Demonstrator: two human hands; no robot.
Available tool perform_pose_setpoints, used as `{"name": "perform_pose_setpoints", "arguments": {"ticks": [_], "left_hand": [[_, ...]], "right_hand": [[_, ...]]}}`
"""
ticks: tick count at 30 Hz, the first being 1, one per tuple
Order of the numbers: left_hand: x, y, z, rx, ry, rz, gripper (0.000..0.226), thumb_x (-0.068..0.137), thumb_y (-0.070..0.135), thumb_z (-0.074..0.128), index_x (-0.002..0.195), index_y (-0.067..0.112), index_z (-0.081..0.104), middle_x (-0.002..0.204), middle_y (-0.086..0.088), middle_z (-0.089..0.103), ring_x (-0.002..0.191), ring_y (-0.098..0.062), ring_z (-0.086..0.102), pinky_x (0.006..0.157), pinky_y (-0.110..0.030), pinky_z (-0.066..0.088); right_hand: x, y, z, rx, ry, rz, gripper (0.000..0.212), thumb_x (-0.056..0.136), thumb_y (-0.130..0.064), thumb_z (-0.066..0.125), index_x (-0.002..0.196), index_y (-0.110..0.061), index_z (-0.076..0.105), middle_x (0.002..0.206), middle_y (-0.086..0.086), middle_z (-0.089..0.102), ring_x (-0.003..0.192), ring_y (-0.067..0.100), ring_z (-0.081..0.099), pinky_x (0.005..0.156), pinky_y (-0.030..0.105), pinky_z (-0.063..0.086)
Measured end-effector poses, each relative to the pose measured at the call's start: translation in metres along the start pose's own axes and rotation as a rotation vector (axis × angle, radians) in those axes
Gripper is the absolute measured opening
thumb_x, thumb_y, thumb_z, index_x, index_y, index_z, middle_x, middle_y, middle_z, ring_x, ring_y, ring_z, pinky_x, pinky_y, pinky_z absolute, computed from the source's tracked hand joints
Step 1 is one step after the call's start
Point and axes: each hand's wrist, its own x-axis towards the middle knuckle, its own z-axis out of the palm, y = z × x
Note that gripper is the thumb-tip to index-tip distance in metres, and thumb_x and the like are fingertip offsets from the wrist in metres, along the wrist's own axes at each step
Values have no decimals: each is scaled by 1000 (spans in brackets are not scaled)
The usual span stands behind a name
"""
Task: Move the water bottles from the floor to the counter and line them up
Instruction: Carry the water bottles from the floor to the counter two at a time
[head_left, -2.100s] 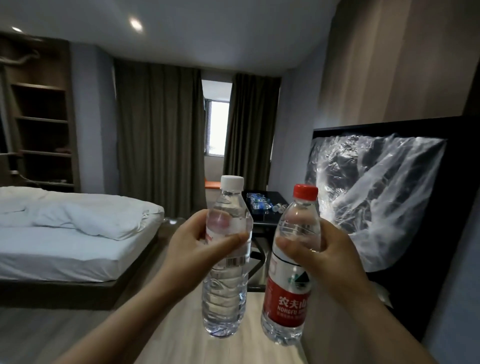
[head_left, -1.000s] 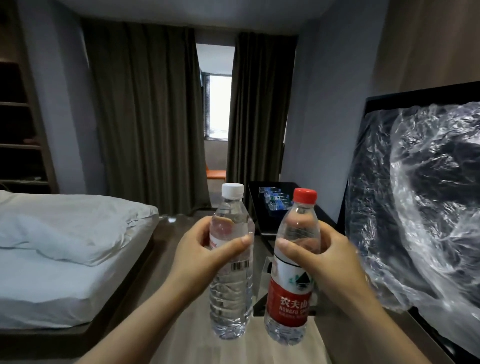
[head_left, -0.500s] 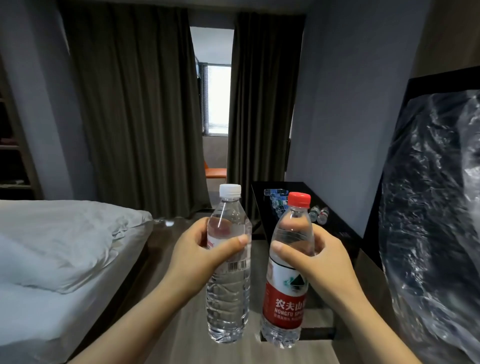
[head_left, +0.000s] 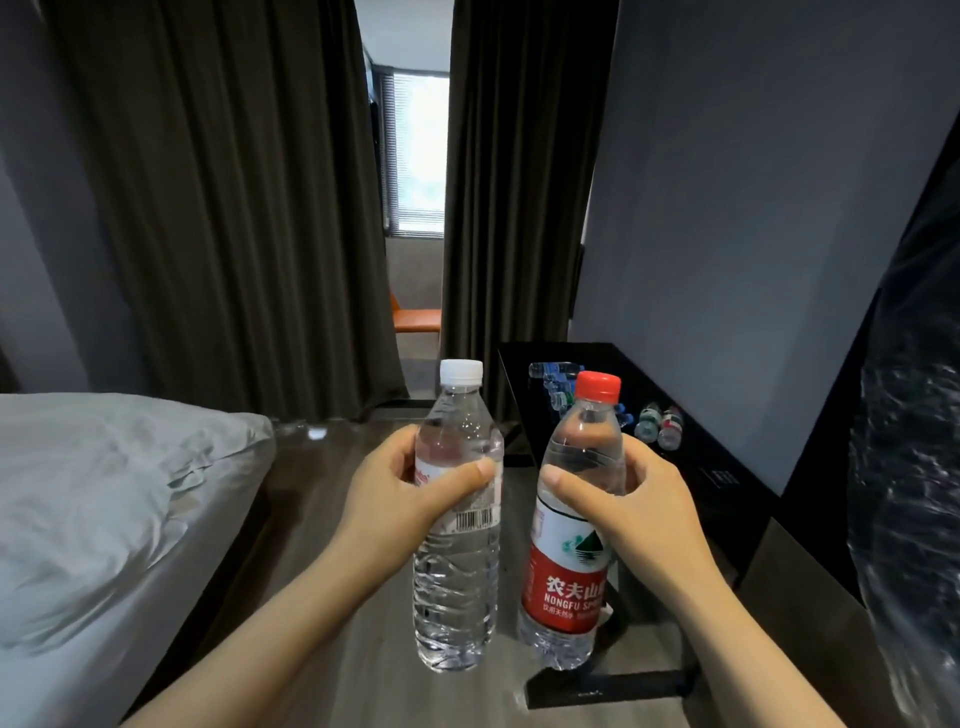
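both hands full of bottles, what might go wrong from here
1. Setting the white-capped bottle and red-capped bottle down could knock the small bottles already on the black counter.
2. The left hand and right hand each grip high on their bottle, so the base might swing or slip.

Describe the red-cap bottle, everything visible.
The red-cap bottle is clear plastic, looks nearly full, cap on. Its label is white above and red below, with a mountain logo and "NONGFU" lettering. It is roughly upright in mid-air, held at the shoulder by the right grip, thumb across the front. It does not touch the white-cap bottle beside it.
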Motion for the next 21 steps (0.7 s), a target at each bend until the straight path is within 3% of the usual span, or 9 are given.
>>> {"name": "perform_pose_setpoints", "arguments": {"ticks": [4,8,16,21], "left_hand": [[67,-27,-19,1,-32,18,43,53,53,78,88,29,71,88,6,75,80,-10,72,70,-26,54],[131,-48,-32,21,-78,20,37,55,51,78,82,27,69,80,5,74,74,-11,70,63,-22,52],[237,-98,-30,-23,-156,-26,44,54,50,77,85,20,69,85,-7,73,85,-31,69,80,-50,55],[315,-137,-7,9,-190,-21,40,58,50,77,83,20,68,81,-5,72,78,-26,69,68,-33,55]], "right_hand": [[51,17,35,-18,25,39,36,61,-52,80,94,-44,67,92,-19,73,83,-1,70,58,12,52],[100,31,62,-8,62,91,33,61,-47,81,92,-42,68,90,-15,74,81,3,72,58,14,53],[186,77,91,-3,125,176,35,59,-48,81,90,-38,69,87,-12,75,79,5,72,64,21,53],[256,121,92,-11,158,196,34,59,-50,82,89,-39,69,87,-12,75,78,4,72,64,21,53]]}}
